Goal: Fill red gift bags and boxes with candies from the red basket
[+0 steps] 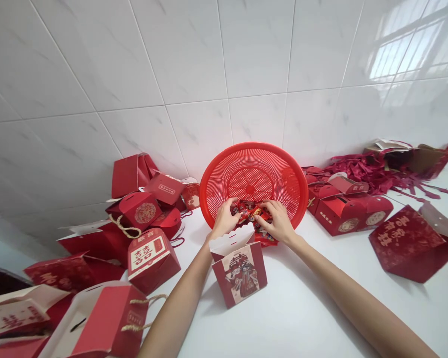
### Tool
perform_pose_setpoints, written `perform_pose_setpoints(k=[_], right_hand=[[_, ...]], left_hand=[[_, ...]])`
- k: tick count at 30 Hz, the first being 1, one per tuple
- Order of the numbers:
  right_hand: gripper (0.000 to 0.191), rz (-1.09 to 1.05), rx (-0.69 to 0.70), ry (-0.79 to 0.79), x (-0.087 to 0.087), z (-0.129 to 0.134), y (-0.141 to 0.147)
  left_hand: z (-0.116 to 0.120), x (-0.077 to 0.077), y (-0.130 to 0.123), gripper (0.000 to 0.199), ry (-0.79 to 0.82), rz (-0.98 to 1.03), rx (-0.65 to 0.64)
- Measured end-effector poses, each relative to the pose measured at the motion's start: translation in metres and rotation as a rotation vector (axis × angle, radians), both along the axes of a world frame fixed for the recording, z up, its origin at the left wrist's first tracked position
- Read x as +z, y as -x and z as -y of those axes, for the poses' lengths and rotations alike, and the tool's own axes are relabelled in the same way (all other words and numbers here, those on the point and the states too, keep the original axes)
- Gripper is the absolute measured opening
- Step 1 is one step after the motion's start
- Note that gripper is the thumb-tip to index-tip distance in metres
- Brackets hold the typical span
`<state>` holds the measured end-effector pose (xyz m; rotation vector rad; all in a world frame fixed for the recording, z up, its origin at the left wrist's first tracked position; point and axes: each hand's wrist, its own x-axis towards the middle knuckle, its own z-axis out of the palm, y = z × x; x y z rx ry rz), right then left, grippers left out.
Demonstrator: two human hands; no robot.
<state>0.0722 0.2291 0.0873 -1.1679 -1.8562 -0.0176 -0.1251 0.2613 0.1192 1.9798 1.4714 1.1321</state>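
A red perforated basket (251, 156) leans tilted against the wall, its opening facing me. Wrapped candies (251, 211) in mostly red wrappers lie in its lower part. My left hand (226, 218) reaches in at the left of the candies, fingertips touching them. From the right, my right hand (278, 221) rests its curled fingers on the candies. Whether either hand grips a piece is too small to tell. In front of the basket, between my forearms, an open red box (242, 273) with a printed picture and a white scalloped flap stands on the white table.
Red gift boxes (153, 258) crowd the left side, some with rope handles. More closed boxes (343, 209) stand right of the basket. Dark red ribbons (366, 174) lie behind them. An open box (414, 243) stands at the far right. White tiled wall (194, 54) runs behind.
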Motion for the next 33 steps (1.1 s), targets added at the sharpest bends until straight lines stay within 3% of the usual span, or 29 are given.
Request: perform_pose_setpoints(k=[8,11,16,21,25,28,33], right_hand=[[0.020,-0.057,0.021,-0.045,-0.001,-0.001,0.005],[0.019,-0.100,0.043,-0.054,0.005,0.000,0.009],[0.023,-0.161,0.058,-0.029,0.015,-0.002,0.022],[0.026,-0.283,0.102,0.128,0.019,-0.005,0.032],[0.031,-0.627,0.165,0.243,0.023,-0.005,0.029],[0.040,-0.845,0.179,0.280,0.025,-0.006,0.024],[0.046,-0.949,0.159,0.302,0.022,-0.009,0.021]], left_hand=[[-0.016,-0.001,0.012,0.030,0.064,0.532,-0.068],[-0.016,-0.002,0.013,0.032,0.117,0.690,-0.114],[-0.009,-0.003,0.008,0.041,0.207,0.724,-0.252],[-0.005,-0.004,0.004,0.039,0.189,0.655,-0.398],[-0.009,-0.007,0.005,0.027,0.077,0.620,-0.242],[-0.012,-0.010,0.006,0.035,0.029,0.548,-0.098],[-0.015,-0.015,0.007,0.043,0.020,0.365,-0.007]])
